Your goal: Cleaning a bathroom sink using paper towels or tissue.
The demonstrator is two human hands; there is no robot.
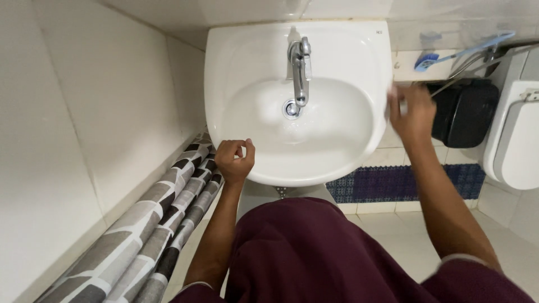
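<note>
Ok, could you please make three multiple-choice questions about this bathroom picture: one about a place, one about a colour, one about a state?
1. Where is the left hand?
A. on the front rim of the sink
B. on the tap
C. on the dark bin

2. What colour is the bath mat on the floor?
A. red
B. dark blue
C. yellow

3. How is the left hand shaped?
A. flat and spread
B. curled into a loose fist
C. pointing one finger

Answers:
1. A, it rests at the basin's near left edge.
2. B, the mat below the sink shows dark blue.
3. B, its fingers are curled inward.
</note>
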